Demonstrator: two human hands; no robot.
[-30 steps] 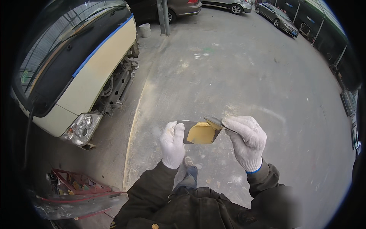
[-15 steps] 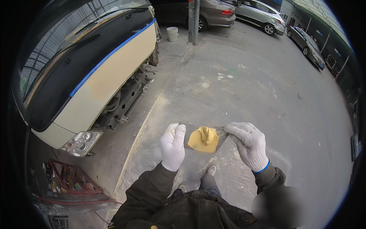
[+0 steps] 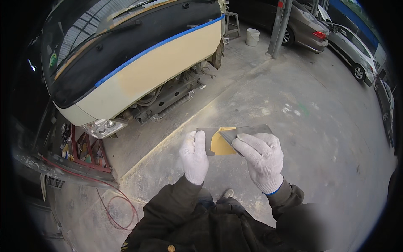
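My left hand (image 3: 194,160), in a white knit glove, grips the left end of a flat dark plate (image 3: 204,135), thumb on top. A yellow patch of putty (image 3: 220,146) lies on that plate. In my right hand (image 3: 264,161), gloved too with a blue cuff edge, is a thin dark putty spreader (image 3: 253,129). It is tilted, its left edge against the putty and covering the right part of it. Both hands are closed and held in front of my body, above the floor.
Ahead on the left stands a vehicle with a cream front panel (image 3: 168,52), blue masking tape (image 3: 159,45) and exposed underparts. A red frame rack (image 3: 90,153) and a red hose (image 3: 132,210) are at left. Beyond are a white bucket (image 3: 252,37), a post (image 3: 280,29) and parked cars (image 3: 308,29).
My view has swung left toward the vehicle. The right hand has moved inward, bringing the spreader over the plate and onto the putty, which was more exposed before.
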